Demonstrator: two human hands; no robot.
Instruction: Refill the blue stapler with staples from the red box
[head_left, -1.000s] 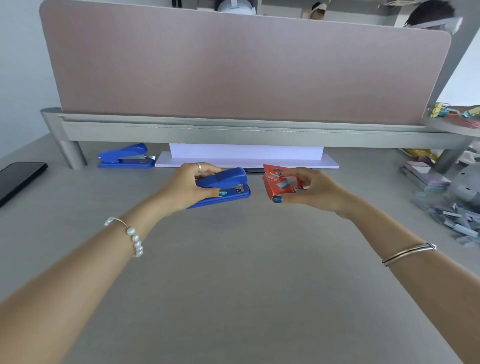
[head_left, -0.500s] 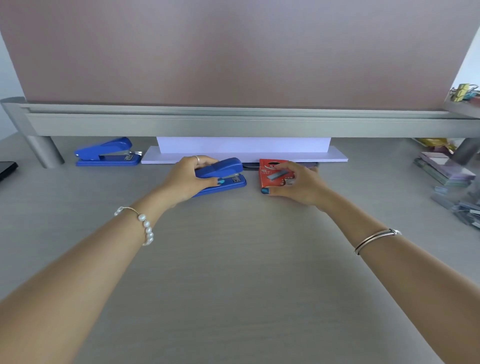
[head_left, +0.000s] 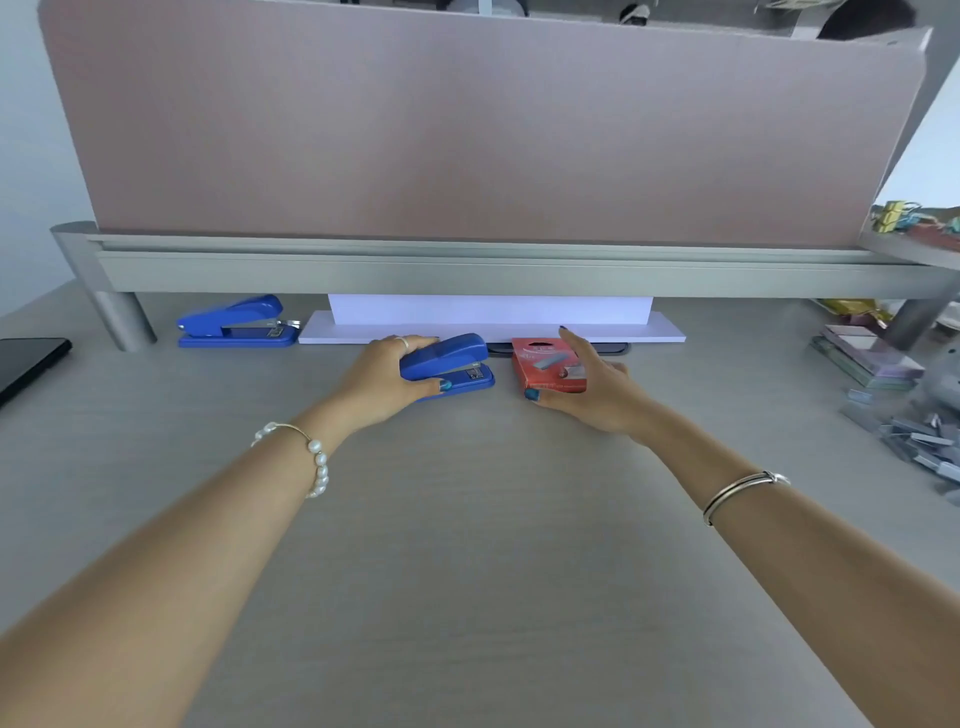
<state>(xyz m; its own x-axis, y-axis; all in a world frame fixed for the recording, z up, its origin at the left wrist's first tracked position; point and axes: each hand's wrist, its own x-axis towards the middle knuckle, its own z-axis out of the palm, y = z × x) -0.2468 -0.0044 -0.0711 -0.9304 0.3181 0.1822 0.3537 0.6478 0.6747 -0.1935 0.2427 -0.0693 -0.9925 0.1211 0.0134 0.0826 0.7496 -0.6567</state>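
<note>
Nearby, second stapler (head_left: 236, 322) flanks white paper (head_left: 491, 317)

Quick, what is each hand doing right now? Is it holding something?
Left hand: closed around the blue stapler, which sits on the desk.
Right hand: fingers spread open over the red box, thumb at its near corner; not clearly gripping.

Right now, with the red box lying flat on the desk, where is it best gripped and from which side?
Probably across its two long side edges, coming from above and the right. The red box lies flat, face up, so only its thin edges offer purchase. The right hand has its thumb at the near corner; the blue stapler crowds the left side.
</note>
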